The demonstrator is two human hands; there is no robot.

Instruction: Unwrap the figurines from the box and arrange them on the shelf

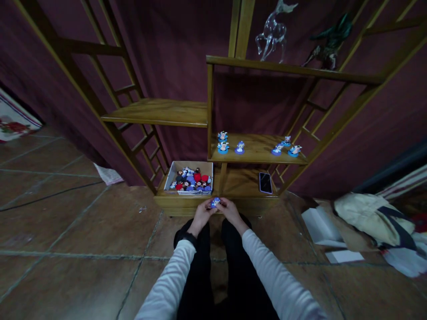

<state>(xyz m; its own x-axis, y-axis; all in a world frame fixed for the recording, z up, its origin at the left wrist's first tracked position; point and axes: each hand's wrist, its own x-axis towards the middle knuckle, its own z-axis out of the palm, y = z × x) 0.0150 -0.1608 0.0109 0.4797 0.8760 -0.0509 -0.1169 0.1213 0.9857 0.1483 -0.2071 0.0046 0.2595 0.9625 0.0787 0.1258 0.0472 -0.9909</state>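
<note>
Between my two hands, just in front of the shelf's low front edge, is a small figurine (215, 202) with a purple base. My left hand (202, 214) grips it from the left, and my right hand (230, 210) has its fingers closed on its right side. A white cardboard box (169, 178) of jumbled figurines in red, purple and black stands just beyond my left hand. On the middle shelf (258, 146) stand several more figurines: a purple-based one (239, 147), blue-based ones (223, 147) on the left, and a group (294, 151) on the right.
A phone (265, 182) lies on the lowest shelf at right. A clear glass deer (272, 33) and a dark statue (330, 44) stand on the upper shelf. White boxes (323, 227) and a cream bag (370, 218) lie on the tiled floor at right.
</note>
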